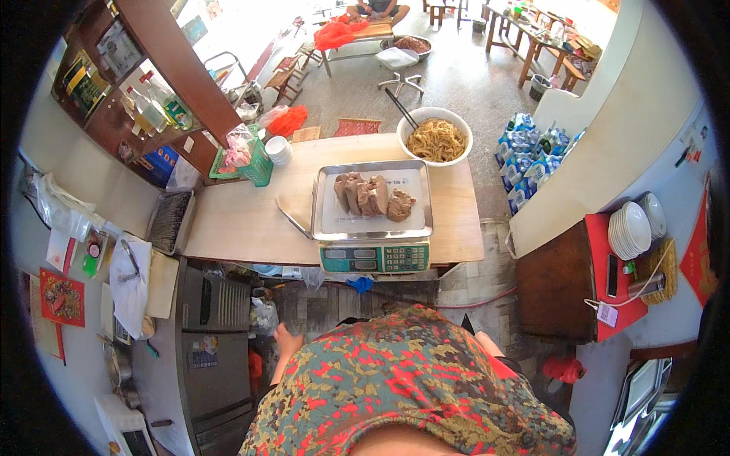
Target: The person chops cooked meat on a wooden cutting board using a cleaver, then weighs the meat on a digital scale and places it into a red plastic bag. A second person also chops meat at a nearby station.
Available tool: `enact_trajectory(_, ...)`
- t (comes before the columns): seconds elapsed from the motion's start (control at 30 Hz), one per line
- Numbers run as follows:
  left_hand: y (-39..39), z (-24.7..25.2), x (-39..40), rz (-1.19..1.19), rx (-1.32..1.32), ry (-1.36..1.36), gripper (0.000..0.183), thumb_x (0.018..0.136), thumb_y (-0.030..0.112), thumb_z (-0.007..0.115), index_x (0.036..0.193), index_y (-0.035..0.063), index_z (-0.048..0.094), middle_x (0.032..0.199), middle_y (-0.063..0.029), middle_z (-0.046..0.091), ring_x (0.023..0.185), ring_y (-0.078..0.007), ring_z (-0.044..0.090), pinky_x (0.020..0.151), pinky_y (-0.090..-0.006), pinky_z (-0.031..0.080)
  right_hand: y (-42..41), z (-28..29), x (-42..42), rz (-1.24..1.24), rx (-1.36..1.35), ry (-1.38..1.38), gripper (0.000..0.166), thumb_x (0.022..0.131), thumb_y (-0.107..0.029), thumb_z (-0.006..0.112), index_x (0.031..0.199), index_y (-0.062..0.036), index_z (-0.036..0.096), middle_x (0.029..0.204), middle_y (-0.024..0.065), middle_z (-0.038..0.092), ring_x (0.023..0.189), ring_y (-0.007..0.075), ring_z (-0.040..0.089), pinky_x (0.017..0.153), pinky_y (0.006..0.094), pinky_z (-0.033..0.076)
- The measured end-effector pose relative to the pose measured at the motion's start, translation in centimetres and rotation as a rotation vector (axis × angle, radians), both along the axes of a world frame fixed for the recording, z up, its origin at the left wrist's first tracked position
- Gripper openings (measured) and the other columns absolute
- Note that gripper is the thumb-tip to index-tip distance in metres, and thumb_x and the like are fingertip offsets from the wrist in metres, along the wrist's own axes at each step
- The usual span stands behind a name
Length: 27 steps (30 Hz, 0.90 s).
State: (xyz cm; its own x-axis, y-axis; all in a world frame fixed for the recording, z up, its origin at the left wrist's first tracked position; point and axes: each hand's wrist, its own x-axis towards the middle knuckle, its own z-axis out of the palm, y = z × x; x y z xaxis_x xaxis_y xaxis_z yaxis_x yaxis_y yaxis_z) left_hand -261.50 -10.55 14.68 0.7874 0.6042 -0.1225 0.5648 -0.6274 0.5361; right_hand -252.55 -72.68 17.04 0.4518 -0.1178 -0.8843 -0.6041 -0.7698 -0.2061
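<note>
My left hand (288, 341) hangs low at my side, apart from the counter, with nothing seen in it and some fingers apart. Only part of my right hand (489, 344) shows beside my patterned shirt; its fingers are hidden. Before me stands a digital scale (374, 258) with a green keypad panel. A metal tray (373, 234) rests on it, lined with a printed white sheet (373, 224). Several brown pieces of what looks like cooked meat (365, 195) lie close together there, with a separate piece (400, 205) at their right. Metal tongs (292, 218) lie left of the tray.
A white bowl of noodles (436, 139) with long chopsticks (401, 108) sits at the counter's far right corner. Small white bowls (278, 150) and a green basket (256, 165) stand at left. Bottle packs (527, 162) are stacked on the floor. A person (379, 8) sits far ahead.
</note>
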Motion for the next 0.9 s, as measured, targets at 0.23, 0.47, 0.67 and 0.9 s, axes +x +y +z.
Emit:
enact_trajectory(0.23, -8.5, 13.7, 13.3, -0.236, 0.245, -0.357, 0.067, 0.068, 0.015, 0.081, 0.125, 0.0044, 0.046, 0.125, -0.0209, 0.047, 0.121, -0.0397, 0.043, 0.104, -0.0481, 0.035, -4.0, -1.1, -0.3, -0.022, -0.027, -0.004, 0.019, 0.084, -0.015, 0.063, 0.081, 0.0021, 0.069, 0.082, 0.0159, 0.070, 0.076, 0.0257, 0.068, 0.065, 0.0397, 0.050)
enact_trajectory(0.47, -16.4, 23.6, 23.7, -0.597, 0.326, -0.443, 0.075, 0.068, 0.017, 0.082, 0.132, 0.0096, 0.044, 0.135, -0.0207, 0.039, 0.127, -0.0407, 0.038, 0.107, -0.0500, 0.031, -5.2, -2.1, -0.6, -0.067, -0.049, -0.022, 0.019, 0.084, -0.016, 0.064, 0.081, 0.0019, 0.069, 0.081, 0.0154, 0.069, 0.075, 0.0254, 0.067, 0.064, 0.0396, 0.050)
enact_trajectory(0.67, -19.9, 24.6, 28.9, -0.771, 0.401, -0.413, 0.078, 0.066, 0.017, 0.083, 0.133, 0.0129, 0.043, 0.139, -0.0205, 0.035, 0.129, -0.0420, 0.035, 0.109, -0.0526, 0.027, -5.3, -2.6, -0.5, -0.089, -0.055, -0.045, 0.019, 0.085, -0.016, 0.064, 0.080, 0.0017, 0.068, 0.080, 0.0150, 0.069, 0.075, 0.0252, 0.067, 0.064, 0.0395, 0.050)
enact_trajectory(0.9, -22.1, 25.2, 31.4, -0.829, 0.429, -0.419, 0.074, 0.066, 0.017, 0.083, 0.130, 0.0116, 0.046, 0.137, -0.0204, 0.037, 0.128, -0.0423, 0.035, 0.109, -0.0533, 0.026, -5.1, -3.3, 0.9, -0.115, -0.048, -0.091, 0.019, 0.085, -0.017, 0.064, 0.080, 0.0015, 0.067, 0.079, 0.0144, 0.068, 0.074, 0.0249, 0.067, 0.063, 0.0394, 0.049)
